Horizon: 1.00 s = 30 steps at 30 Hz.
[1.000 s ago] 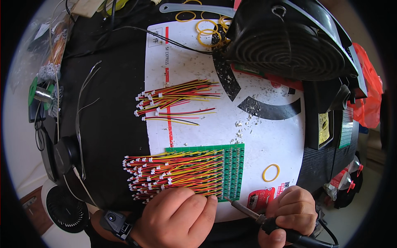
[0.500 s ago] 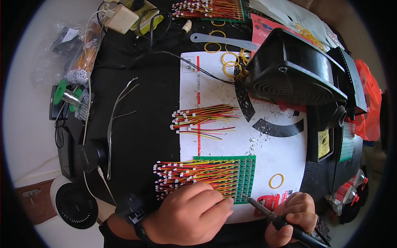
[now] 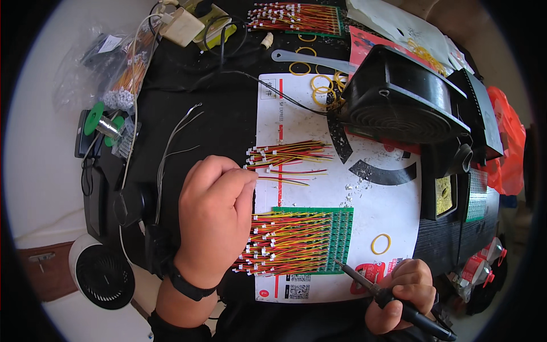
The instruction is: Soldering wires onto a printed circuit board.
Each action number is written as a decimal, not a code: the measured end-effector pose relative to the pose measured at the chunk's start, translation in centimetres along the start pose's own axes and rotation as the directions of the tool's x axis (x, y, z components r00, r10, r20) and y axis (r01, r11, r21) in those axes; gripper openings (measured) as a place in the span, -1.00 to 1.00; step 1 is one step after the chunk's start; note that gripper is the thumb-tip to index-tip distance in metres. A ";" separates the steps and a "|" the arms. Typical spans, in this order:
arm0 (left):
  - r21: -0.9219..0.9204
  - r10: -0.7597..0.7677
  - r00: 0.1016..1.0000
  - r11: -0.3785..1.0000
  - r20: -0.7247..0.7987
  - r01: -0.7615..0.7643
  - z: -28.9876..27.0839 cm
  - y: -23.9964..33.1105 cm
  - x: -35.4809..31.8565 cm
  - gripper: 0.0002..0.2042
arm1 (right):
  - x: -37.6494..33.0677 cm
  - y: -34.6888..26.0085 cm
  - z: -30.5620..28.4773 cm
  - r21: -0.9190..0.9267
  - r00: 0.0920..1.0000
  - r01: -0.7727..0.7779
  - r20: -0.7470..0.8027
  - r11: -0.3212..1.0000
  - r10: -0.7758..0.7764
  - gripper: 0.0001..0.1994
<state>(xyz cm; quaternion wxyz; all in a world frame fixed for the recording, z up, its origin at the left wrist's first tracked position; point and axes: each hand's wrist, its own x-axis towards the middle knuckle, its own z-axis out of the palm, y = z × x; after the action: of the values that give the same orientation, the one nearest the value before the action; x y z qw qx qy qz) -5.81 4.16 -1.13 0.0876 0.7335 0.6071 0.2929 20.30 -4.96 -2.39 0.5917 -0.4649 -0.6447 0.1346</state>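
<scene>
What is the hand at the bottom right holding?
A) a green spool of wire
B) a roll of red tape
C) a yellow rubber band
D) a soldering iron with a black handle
D: the right hand is closed around a soldering iron with a black handle, its thin metal tip pointing up toward the green circuit board with red, yellow and black wires.
</scene>
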 end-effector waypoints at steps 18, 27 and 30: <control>-0.465 0.226 0.947 0.880 0.226 -0.099 -3.6 3.9 -2.7 -0.70 | 0.2 0.7 0.3 0.043 0.998 0.041 -0.054 0.998 -0.039 -0.76; -0.512 0.211 0.964 0.853 0.163 -0.101 -1.4 4.9 -4.5 -0.72 | 0.3 1.0 0.7 0.053 0.996 0.076 -0.059 0.996 -0.073 -0.74; -0.433 0.190 0.977 0.892 0.094 -0.131 -1.3 5.3 -4.5 -0.69 | 0.3 0.7 0.5 0.058 0.998 0.050 -0.036 0.997 -0.048 -0.74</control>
<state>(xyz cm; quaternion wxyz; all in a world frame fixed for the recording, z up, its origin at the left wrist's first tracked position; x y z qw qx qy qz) -2.46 -1.73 1.04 0.2612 0.7624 0.4587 0.3742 20.20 -4.22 -2.83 0.6192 -0.4334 -0.6415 0.1310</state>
